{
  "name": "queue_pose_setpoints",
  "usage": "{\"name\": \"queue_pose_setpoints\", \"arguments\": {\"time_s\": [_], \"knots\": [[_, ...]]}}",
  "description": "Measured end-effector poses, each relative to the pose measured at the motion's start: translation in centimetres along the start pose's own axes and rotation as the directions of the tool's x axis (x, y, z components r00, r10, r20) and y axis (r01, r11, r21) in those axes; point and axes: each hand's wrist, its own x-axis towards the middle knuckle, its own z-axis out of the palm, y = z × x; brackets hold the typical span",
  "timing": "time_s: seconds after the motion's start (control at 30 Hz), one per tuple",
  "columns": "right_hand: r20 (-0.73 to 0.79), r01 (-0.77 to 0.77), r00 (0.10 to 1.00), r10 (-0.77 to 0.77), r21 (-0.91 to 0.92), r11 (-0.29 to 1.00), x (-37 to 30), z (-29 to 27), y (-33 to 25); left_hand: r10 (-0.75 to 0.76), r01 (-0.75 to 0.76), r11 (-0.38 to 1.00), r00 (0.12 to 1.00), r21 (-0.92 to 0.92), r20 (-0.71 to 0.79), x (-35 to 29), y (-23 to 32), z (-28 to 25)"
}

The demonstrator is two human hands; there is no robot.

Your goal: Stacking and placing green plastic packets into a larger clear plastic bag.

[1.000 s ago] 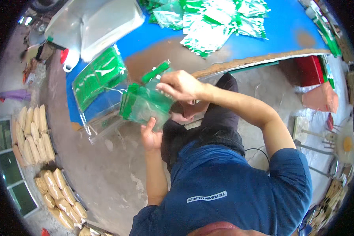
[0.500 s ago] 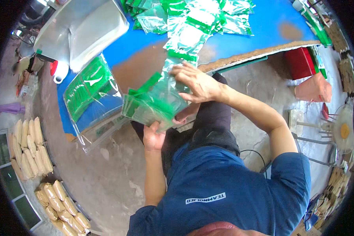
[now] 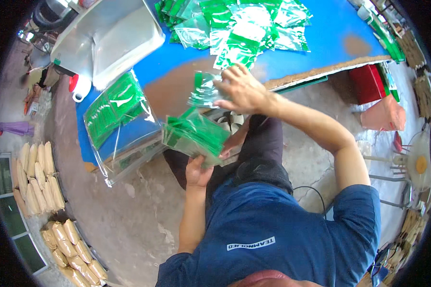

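Head view: left hand (image 3: pixel 198 172) clamps green packet stack (image 3: pixel 194 135); right hand (image 3: pixel 242 88) pinches single packet (image 3: pixel 203 91) at stack's 12 o'clock.

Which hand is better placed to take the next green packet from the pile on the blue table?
Probably the right hand: it is at the table edge beside the loose packets. The left hand is lower, under the stack of green packets.

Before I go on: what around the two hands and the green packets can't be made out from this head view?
- Single packet at the right hand: motion-blurred, grip unclear.
- Left hand: fingers hidden under the green packet stack; count too small to tell.
- Loose packet pile on the blue table: cut off by the top edge.
- Clear bag of green packets: contents blurred by glare.
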Motion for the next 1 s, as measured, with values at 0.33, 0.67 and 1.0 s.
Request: {"name": "queue_pose_setpoints", "arguments": {"time_s": [0.33, 0.67, 1.0], "knots": [[-0.316, -0.290, 0.913, 0.257, -0.061, 0.955, -1.0, 0.6, 1.0, 0.073, -0.059, 0.994, 0.985, 0.091, -0.156, 3.2, -0.2, 5.3], [-0.176, -0.007, 0.575, 0.799, 0.976, 0.219, -2.8, 0.8, -3.1, 0.007, 0.003, 0.990, 0.998, -0.139, 0.070, 2.3, 1.0, 3.2], [0.603, -0.536, 0.685, 0.409, 0.797, -0.277, -2.3, -2.9, -7.3, 0.063, -0.058, 0.991, 0.997, 0.117, -0.039, 2.8, 0.4, 4.7]]}}
